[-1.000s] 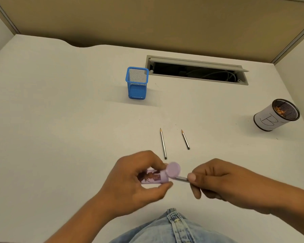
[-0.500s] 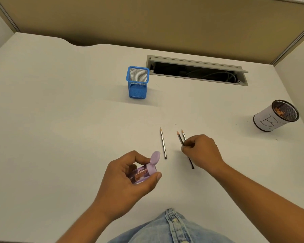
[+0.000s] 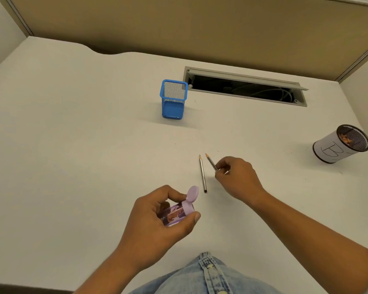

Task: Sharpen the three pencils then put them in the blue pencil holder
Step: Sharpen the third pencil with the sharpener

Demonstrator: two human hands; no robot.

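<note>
Two pencils show, both sharpened with points toward the blue pencil holder (image 3: 173, 100), which stands empty on the counter (image 3: 72, 145). One pencil (image 3: 202, 173) lies flat; the right hand (image 3: 236, 177) pinches the other (image 3: 211, 162). The left hand (image 3: 157, 217) grips a purple sharpener (image 3: 180, 211), lid open.

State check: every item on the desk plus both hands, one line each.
blue pencil holder: upright, no pencils visible inside
lone pencil: flat on desk, point away
right hand: pinching a pencil
left hand: holding purple sharpener, cap flipped open
white cup: tilted, shavings inside
cable hatch: open
</note>
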